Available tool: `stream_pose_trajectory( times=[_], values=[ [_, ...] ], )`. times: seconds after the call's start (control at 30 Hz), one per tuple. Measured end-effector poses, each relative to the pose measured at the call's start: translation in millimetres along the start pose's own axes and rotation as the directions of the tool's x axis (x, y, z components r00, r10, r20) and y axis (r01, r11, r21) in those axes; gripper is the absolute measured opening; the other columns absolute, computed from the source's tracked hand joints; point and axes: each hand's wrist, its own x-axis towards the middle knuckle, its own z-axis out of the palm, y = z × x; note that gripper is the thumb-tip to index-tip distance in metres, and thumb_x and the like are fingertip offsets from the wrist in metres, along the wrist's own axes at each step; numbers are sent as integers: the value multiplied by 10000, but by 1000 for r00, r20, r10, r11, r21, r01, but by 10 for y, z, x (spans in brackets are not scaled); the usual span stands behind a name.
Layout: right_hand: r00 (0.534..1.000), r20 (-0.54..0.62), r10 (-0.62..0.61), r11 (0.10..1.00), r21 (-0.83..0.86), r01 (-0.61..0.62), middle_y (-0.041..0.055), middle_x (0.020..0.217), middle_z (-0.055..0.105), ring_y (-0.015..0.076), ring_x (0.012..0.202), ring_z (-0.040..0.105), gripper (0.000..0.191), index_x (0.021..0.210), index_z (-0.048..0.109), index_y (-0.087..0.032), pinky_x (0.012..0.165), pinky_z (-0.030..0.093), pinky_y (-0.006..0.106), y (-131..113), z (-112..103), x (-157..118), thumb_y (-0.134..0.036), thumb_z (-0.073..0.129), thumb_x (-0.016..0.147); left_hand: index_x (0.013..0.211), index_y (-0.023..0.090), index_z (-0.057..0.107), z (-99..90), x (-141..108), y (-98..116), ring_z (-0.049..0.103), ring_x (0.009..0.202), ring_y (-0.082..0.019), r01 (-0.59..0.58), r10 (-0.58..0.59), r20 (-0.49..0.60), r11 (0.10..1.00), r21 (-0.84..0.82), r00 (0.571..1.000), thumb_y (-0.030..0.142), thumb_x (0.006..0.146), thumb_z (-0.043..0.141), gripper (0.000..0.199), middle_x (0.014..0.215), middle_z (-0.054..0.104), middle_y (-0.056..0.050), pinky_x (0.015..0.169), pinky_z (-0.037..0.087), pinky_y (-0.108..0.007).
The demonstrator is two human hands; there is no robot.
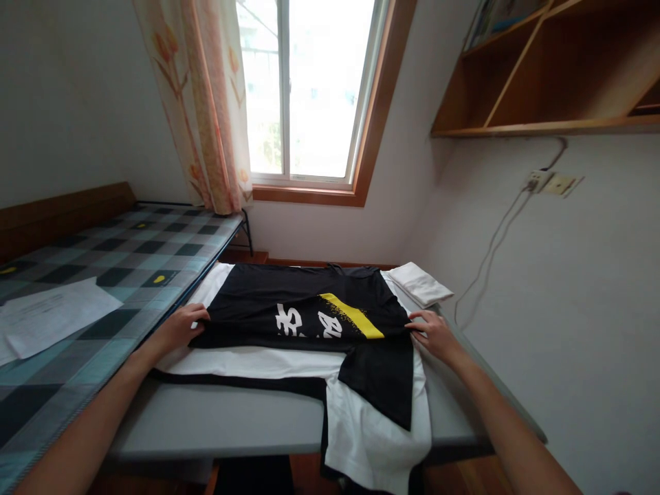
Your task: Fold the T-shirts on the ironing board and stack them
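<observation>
Bed on left, checked cover, runs right along table's left edge. Table pretty much covered toward far edge. Black shirt laid sideways there, yellow stripe and white lettering showing, one sleeve pointing at near edge. White shirt underneath, part drooping over near edge. Papers on bed. Folded cloth, white, at far right corner. Left hand pinching black shirt's left end, right hand pinching its right side, fwiw.
</observation>
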Motion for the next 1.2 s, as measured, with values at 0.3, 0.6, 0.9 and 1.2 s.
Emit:
stream_pose_trajectory(
  times=[0.3, 0.6, 0.9, 1.2],
  values=[
    [959, 282, -23, 952, 299, -65, 84, 1139, 656, 291, 1093, 581, 238, 904, 792, -336, 989, 420, 479, 133, -257, -277, -442, 596, 820, 620, 187, 597, -220, -373, -2, 584, 689, -177, 145, -110, 264, 982, -118, 958, 285, 659, 552, 115, 716, 602, -17, 667, 471, -267],
    [909, 416, 11, 895, 401, -194, 85, 1184, 652, 282, 1075, 603, 450, 829, 783, -244, 973, 459, 373, -244, -430, 51, -629, 553, 791, 973, 231, 725, -212, -2, 396, 654, 834, -224, 161, -124, 218, 974, -160, 968, 575, 798, 561, 419, 894, 713, -40, 768, 519, -306],
    [958, 284, -45, 848, 517, -113, 84, 1105, 706, 258, 1048, 623, 345, 1024, 731, -202, 929, 479, 350, -580, -54, 1076, -436, 581, 820, 1201, 243, 644, 650, 1093, 776, 606, 1110, -245, -98, 110, 80, 986, -138, 991, 534, 858, 519, 466, 1268, 608, -72, 995, 451, -362],
    [973, 219, 76, 860, 480, -175, 78, 1085, 721, 242, 1025, 648, 240, 976, 754, -180, 933, 486, 334, -691, 296, 2040, -229, 599, 799, 1240, 233, 620, 1134, 1303, 695, 407, 1349, -300, -13, 13, -114, 1000, 1, 993, 441, 889, 519, 420, 1360, 557, -93, 1128, 301, -501]
  ],
)
